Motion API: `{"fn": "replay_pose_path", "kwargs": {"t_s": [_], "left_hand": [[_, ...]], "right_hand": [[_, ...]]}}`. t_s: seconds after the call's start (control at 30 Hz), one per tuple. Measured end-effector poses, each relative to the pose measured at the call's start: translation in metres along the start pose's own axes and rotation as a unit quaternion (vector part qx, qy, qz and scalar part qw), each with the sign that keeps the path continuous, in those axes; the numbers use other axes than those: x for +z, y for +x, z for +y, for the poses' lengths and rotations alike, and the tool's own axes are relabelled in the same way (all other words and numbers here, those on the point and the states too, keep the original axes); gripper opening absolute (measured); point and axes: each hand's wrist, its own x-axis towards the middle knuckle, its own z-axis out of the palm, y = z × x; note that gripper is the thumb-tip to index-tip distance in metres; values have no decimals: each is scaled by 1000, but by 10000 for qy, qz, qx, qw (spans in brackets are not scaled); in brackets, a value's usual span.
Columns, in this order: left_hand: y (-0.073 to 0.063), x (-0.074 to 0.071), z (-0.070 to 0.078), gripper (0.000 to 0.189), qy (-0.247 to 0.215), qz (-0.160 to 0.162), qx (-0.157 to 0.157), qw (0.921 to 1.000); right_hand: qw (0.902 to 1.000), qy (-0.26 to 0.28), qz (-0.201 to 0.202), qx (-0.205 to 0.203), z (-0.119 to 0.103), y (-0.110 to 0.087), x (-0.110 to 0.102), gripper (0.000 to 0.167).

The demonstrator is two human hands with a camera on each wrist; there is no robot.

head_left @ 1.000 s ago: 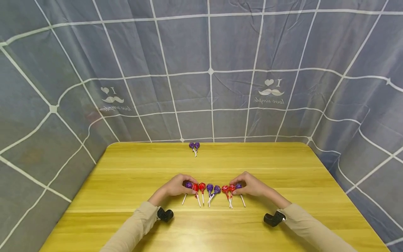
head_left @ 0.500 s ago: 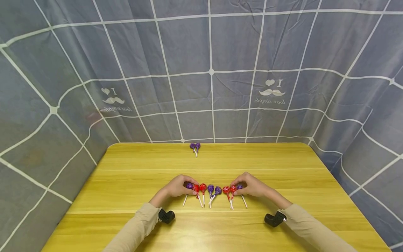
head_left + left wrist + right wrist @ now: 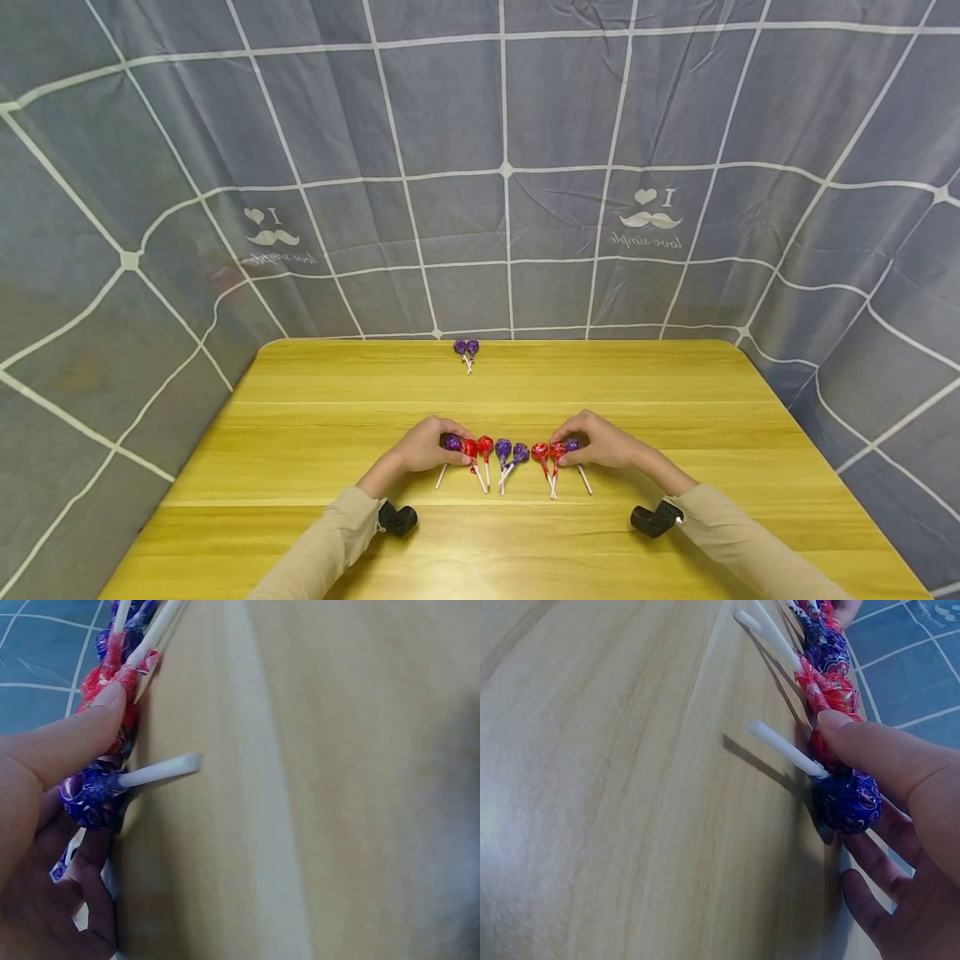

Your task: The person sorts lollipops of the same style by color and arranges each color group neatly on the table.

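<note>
Arms angled inward over a wooden table (image 3: pixel 480 550), a person's left hand (image 3: pixel 424 444) and right hand (image 3: pixel 600 442) face each other at opposite ends of a row of lollipops (image 3: pixel 503 450). Both are half closed — the left thumb and fingers curve round a red lollipop (image 3: pixel 469 448) and a purple one (image 3: pixel 453 442), the right round a matching red candy (image 3: pixel 557 451) and purple candy (image 3: pixel 573 445). A purple pair (image 3: pixel 472 347) lies near the far edge.

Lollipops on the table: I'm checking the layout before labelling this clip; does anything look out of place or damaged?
Two purple lollipops near the far edge of the table stand out: they lie apart from the row of eight lollipops, whose ends the left hand and right hand hold. No damage shows.
</note>
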Motion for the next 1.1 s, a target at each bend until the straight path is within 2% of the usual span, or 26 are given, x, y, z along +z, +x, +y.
{"fn": "replay_pose_path", "kwargs": {"t_s": [0.27, 0.57, 0.8, 0.97, 1.1], "left_hand": [[-2, 3, -1, 29, 132, 180, 32, 9997], [-4, 5, -3, 29, -35, 252, 60, 9997], [-4, 6, -8, 32, -501, 333, 91, 9981], [-6, 4, -5, 35, -934, 473, 7, 9945], [-7, 3, -3, 36, -1271, 544, -92, 9904]], "right_hand": [[9996, 120, 24, 237, 1, -4, 0, 26], [9973, 66, 275, 671, 1, -7, 2, 31], [9965, 203, 391, 713, 3, -9, 0, 31], [9955, 531, 450, 636, 1, -9, -1, 32], [9947, 554, 589, 632, -1, -10, -2, 33]]}}
